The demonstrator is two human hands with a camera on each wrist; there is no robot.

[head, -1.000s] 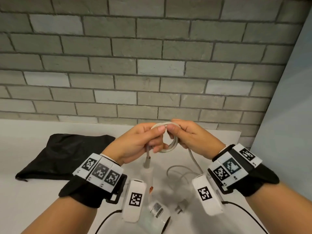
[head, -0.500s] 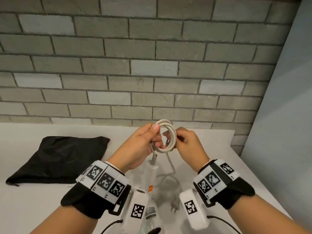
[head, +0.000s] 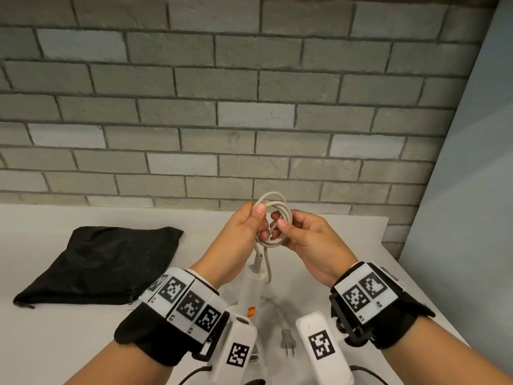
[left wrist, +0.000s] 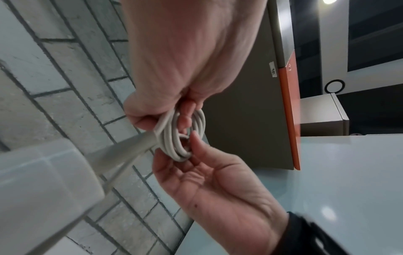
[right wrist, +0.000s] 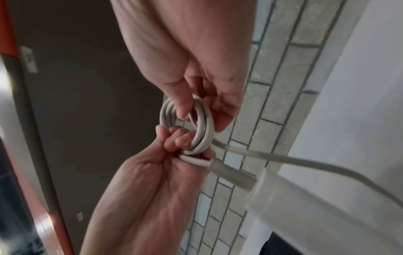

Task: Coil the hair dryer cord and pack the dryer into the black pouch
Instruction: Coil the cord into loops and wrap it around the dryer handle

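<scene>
Right now both hands are holding the cord (head: 273,219) up in front of the brick wall (head: 249,107), above the table (head: 69,343), wound into a small ring of several turns. The left hand (head: 241,232) is pinching the ring at about nine o'clock, thumb on top and fingers curled through the middle, seemingly so the turns are not springing apart. The right hand (head: 308,240) is pinching the opposite side near three o'clock between thumb and curled fingers, probably feeding on the next turn. From six o'clock of the ring the cord is running down to the dryer (head: 256,290), which is hanging handle-up between the wrists, its weight likely keeping that end taut. A loose length is trailing down to the plug (head: 287,339), lying on the table at six o'clock from the hands, so the coiling looks unfinished. The pouch (head: 102,265) is lying flat at nine o'clock, well apart, waiting with nothing in it that I can make out.
</scene>
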